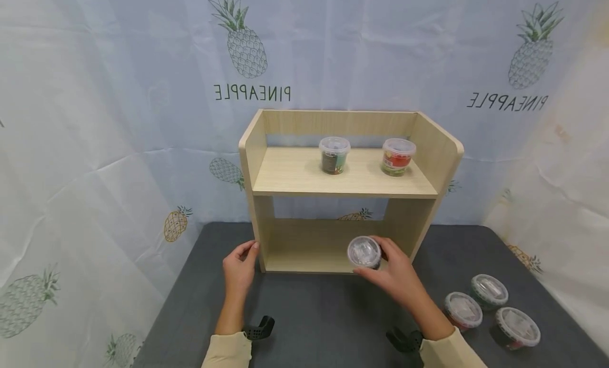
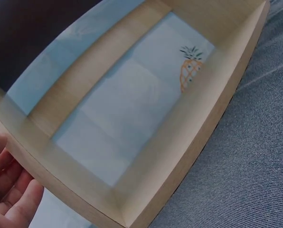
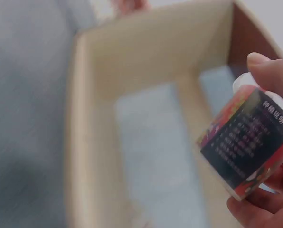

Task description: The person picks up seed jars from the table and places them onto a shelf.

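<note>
Both hands work at the foot of the light wooden two-tier shelf [image 1: 342, 185] in the middle of the head view. The right hand [image 1: 397, 275] curls its fingers and thumb round a small round plastic tub with a clear lid [image 1: 363, 251], holding it at the front edge of the shelf's lower tier, right of centre. The right wrist view shows this tub [image 3: 248, 142] at the right of the frame, slightly tilted: a clear, whitish rim, a red and multicoloured wrapper, and a black label panel with small white print too blurred to read. The thumb tip lies over its upper edge and fingers [image 3: 262, 209] wrap it from below.

The left hand [image 1: 240, 267] rests against the shelf's left side panel near its bottom front corner, fingers relaxed and fairly straight, thumb toward the panel's edge. In the left wrist view the fingers [image 2: 11, 190] sit at the lower left, just beside the wooden edge [image 2: 65, 175].

On the upper tier stand two more lidded tubs, one dark [image 1: 334, 155] near the middle and one red [image 1: 397, 156] toward the right, well apart. Three similar tubs [image 1: 490, 307] cluster on the dark grey table [image 1: 309, 315] at the lower right. A pale cloth printed with pineapples [image 1: 119, 119] hangs behind.
</note>
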### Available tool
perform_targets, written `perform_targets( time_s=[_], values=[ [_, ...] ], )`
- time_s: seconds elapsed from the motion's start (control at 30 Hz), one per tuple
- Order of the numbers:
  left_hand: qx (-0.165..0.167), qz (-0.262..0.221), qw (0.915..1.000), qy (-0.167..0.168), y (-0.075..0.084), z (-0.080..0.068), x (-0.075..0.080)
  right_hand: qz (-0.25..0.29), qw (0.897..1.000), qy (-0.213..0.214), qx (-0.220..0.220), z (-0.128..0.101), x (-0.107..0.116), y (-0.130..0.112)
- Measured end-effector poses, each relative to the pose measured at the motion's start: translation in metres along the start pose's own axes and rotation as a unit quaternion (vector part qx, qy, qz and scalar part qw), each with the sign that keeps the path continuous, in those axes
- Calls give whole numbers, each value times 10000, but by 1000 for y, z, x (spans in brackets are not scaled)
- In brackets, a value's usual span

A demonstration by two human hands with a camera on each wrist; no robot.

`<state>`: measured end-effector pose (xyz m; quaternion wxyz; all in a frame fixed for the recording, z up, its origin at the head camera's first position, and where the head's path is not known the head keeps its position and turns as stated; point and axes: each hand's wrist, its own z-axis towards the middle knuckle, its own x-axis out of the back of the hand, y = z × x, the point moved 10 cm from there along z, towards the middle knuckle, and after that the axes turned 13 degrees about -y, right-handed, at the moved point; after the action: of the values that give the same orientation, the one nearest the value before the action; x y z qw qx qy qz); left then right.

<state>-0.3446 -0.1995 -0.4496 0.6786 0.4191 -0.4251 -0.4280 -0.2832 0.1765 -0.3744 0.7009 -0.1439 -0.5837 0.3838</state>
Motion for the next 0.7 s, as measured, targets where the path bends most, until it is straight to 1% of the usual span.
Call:
perform_targets(
  time_s=[0.1, 0.17, 0.3, 0.4, 0.43, 0.5, 0.57, 0.63, 0.7],
  values=[
    [20, 1, 10000, -18, -1, 0, 1, 541, 9973, -177, 473, 14, 3, -42],
    [9, -9, 10000, -34, 0, 0, 2, 903, 9919, -319, 830, 24, 6, -70],
    [46, -12, 9999, -116, 1, 2, 3, 1517, 9754, -541, 1506, 47, 13, -124],
    [77, -7, 9999, -154, 3, 3, 3, 1916, 9624, -703, 1792, 67, 17, -155],
    [72, -12, 9999, -154, 3, 4, 2, 2029, 9593, -744, 1819, 75, 18, -162],
    [68, -16, 9999, -156, 3, 5, 2, 2201, 9566, -811, 1727, 94, 19, -171],
    [80, -34, 9998, -168, 2, 5, 0, 2320, 9564, -865, 1546, 113, 16, -175],
    [151, -50, 9997, -204, -1, 3, -1, 2291, 9600, -917, 1321, 132, 9, -175],
    [226, -60, 9994, -266, -3, 1, -3, 2146, 9660, -961, 1078, 150, 2, -175]
  ],
)
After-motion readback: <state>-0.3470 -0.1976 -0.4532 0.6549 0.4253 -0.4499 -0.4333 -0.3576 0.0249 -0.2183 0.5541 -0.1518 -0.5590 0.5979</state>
